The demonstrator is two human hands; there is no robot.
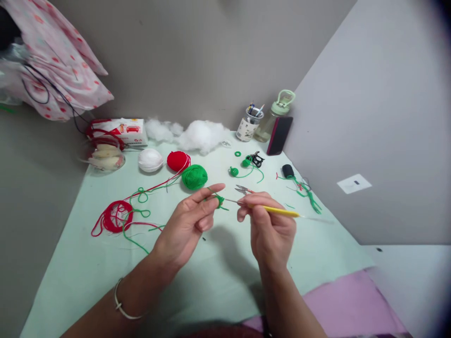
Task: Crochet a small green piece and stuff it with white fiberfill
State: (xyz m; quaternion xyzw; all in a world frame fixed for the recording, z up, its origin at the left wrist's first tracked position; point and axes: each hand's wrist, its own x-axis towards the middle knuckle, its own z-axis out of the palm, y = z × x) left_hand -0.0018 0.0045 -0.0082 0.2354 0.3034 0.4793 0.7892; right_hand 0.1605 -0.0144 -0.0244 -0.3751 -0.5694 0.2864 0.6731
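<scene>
Between thumb and fingers, my left hand (pixel 192 218) pinches a small green crochet piece (pixel 220 202), with green yarn running over the raised index finger. My right hand (pixel 271 225) grips the yellow handle of a crochet hook (pixel 280 211). The hook's thin metal shaft points left, and its tip meets the green piece. Behind my left hand sits a green yarn ball (pixel 194 177). Small scissors (pixel 243 189) lie just beyond my right hand, partly hidden by it.
White (pixel 150 160) and red yarn balls (pixel 178 161) stand at the back left, before white stuffing (pixel 204 136). Loose red yarn (pixel 118 217) lies left. Small green crocheted balls (pixel 234 172), a pen jar (pixel 248 124), a bottle (pixel 270 119) and a phone (pixel 280 136) are back right.
</scene>
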